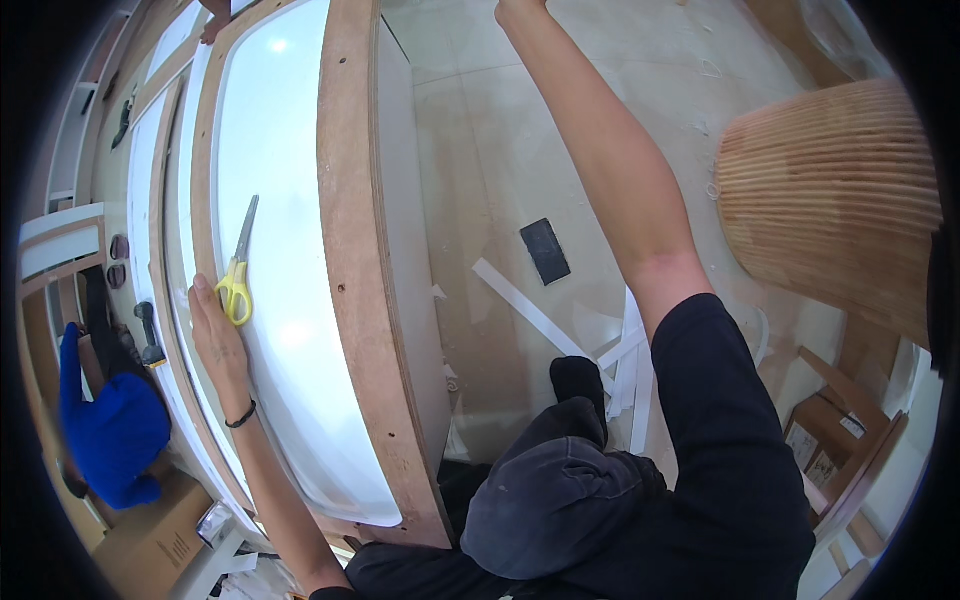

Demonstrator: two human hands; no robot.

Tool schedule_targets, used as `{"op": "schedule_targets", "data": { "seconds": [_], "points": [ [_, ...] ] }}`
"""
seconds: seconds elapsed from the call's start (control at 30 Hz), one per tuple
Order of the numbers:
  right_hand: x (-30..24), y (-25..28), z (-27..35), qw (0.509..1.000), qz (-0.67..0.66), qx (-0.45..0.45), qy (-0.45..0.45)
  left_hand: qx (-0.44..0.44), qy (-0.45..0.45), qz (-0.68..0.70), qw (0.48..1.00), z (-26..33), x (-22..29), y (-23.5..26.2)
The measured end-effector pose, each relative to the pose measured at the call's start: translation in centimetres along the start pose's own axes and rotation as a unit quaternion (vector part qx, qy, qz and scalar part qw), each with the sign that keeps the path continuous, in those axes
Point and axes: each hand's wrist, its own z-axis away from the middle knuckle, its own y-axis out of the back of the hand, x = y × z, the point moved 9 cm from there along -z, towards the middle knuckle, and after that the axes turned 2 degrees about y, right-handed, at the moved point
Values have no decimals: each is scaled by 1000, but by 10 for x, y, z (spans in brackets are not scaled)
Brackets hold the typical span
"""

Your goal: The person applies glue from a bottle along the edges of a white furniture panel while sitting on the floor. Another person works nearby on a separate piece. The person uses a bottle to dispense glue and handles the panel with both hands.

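Surface (290, 150): a long white glossy panel with a raw wooden edge, curving from the top of the view down to the lower middle; it carries the scissors and the left hand.
Floor (480, 150): pale boards to the right of the panel, strewn with white strips (525, 310) and one dark flat rectangle (545, 251).
Ribbed wooden shade (835, 200): a large slatted cone at the right edge, well apart from both hands.
Blue cloth (110, 420): bunched at the lower left, beyond the panel's far edge.
Right arm: stretched up over the floor toward the top of the view; the right hand (520, 10) is cut off by the frame, so I cannot tell how its fingers stand.
Left hand (215, 335): lies flat on the white panel near its left edge, a dark band at the wrist, fingers (203, 295) straight and close together, gripping nothing, the tips touching the scissors' handle.
Scissors (240, 265): yellow handles, grey blades closed and pointing up the panel, lying flat just above the left hand.
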Motion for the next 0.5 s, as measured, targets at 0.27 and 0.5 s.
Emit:
{"op": "schedule_targets", "data": {
  "seconds": [0.27, 0.5],
  "points": [
    [0, 6, 20, 998, -22, -61, -20, -5, 25, -3, 1000, 4, -1, 0],
    [18, -7, -3, 999, -17, 23, -23, -19, 45, 6, 999, 1, -5, -1]
  ]
}}
